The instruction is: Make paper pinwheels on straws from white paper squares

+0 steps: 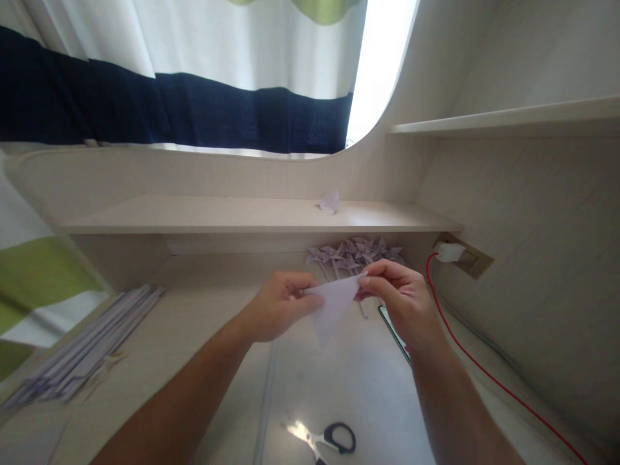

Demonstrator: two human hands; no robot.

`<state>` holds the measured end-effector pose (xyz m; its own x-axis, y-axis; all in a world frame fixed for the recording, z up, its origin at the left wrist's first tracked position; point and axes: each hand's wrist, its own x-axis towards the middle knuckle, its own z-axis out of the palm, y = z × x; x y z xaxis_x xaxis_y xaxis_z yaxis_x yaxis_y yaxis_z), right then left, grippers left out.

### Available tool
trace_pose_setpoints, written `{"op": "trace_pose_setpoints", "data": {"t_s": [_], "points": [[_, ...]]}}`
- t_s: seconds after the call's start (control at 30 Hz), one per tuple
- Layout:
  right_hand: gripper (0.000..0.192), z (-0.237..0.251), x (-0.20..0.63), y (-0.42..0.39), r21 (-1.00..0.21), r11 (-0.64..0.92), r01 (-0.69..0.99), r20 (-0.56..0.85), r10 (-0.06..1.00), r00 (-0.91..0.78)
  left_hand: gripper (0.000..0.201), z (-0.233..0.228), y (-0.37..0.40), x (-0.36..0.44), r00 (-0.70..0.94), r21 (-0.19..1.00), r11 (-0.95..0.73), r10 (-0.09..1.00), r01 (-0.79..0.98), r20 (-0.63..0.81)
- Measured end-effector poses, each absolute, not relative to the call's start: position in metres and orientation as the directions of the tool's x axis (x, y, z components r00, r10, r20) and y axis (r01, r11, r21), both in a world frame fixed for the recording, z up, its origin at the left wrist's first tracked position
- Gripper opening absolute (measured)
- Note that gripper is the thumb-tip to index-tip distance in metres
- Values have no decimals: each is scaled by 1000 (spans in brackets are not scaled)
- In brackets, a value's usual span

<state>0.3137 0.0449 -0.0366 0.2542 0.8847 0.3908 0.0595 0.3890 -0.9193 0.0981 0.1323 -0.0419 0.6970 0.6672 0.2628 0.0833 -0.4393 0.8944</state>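
a bundle of rolled paper sticks [84,349] lies at the far left of the counter [203,336]. the left hand [276,309] pinches the left corner of a white paper triangle [334,307], held in the air above the counter, tip pointing down. the right hand [402,297] pinches its right corner, grip narrow. behind them sits a heap of paper pinwheels [353,253]; below, scissors [324,439]; at right, a red cable [484,368].

Left hand [274,310] and right hand [402,294] raised together, fingers [375,271] pinched
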Motion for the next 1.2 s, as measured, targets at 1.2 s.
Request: {"op": "trace_pose_setpoints", "data": {"t_s": [1.2], "points": [[24,-39,303,43,-943,232,237,217,972,-89,32,-44,145,96,452,891,-436,774,-127,443]]}}
